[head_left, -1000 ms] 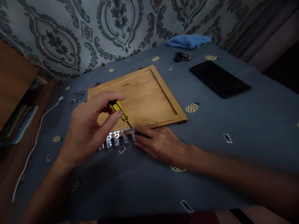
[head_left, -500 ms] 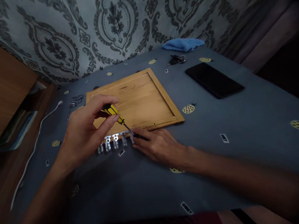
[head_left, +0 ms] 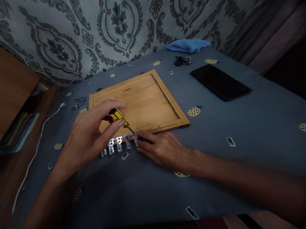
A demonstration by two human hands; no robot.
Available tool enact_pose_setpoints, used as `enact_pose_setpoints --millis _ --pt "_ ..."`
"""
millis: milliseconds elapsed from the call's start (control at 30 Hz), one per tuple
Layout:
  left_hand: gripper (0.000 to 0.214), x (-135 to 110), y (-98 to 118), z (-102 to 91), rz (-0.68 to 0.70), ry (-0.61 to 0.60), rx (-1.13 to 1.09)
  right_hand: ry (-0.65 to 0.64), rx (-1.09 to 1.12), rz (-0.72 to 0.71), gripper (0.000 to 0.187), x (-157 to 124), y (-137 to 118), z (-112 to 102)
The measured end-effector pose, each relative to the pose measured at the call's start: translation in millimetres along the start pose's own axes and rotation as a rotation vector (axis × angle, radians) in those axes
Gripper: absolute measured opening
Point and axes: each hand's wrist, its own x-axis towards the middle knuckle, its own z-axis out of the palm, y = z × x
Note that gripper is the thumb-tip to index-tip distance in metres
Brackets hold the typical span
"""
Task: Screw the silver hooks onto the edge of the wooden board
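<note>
We see a wooden panel [head_left: 146, 97] lying in the middle of the frame on a desk [head_left: 149, 193] covered in grey-blue material printed with yellow pineapples. Along the panel's lower edge, just below the centre of the frame, runs a strip of metal hooks [head_left: 119, 144], their curved ends pointing towards the bottom of the frame. We make out five hooks; the left end of the strip is partly hidden behind fingers.

Our left hand [head_left: 87, 133], left of centre, is closed around the yellow and black handle of a screwdriver [head_left: 117, 115], thumb below and forefinger above. The shaft slants down to the right, its tip at the right end of the strip. Our right hand [head_left: 169, 150], right of centre, has its fingertips touching the strip at the rightmost hook; we cannot tell whether they grip it or only steady it. Something dark shows between these fingers, too unclear for us to name. To the right of the strip, a few small dark dots mark the panel's edge.

At the upper right lie a black phone or tablet [head_left: 221, 83], a bunch of keys [head_left: 182, 61] and a crumpled blue cloth [head_left: 188, 46]. Left of the panel we have small metal pieces [head_left: 79, 101] and a white cable [head_left: 63, 105] trailing towards the lower left.
</note>
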Motion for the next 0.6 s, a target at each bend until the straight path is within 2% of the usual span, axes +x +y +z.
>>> enact_pose_setpoints --millis 200,400,600 --pt "0.018 0.6 3.0 9.2 0.055 0.075 0.11 0.018 -0.006 0.002 0.027 0.0 -0.4 1.1" --pt "0.026 -1.4 2.7 4.5 -0.011 0.069 0.019 -0.03 0.035 0.013 0.029 0.2 0.3 -0.4" --pt "0.016 1.1 3.3 4.3 -0.038 0.034 -0.09 -0.026 0.036 0.013 0.029 -0.8 1.3 -0.1"
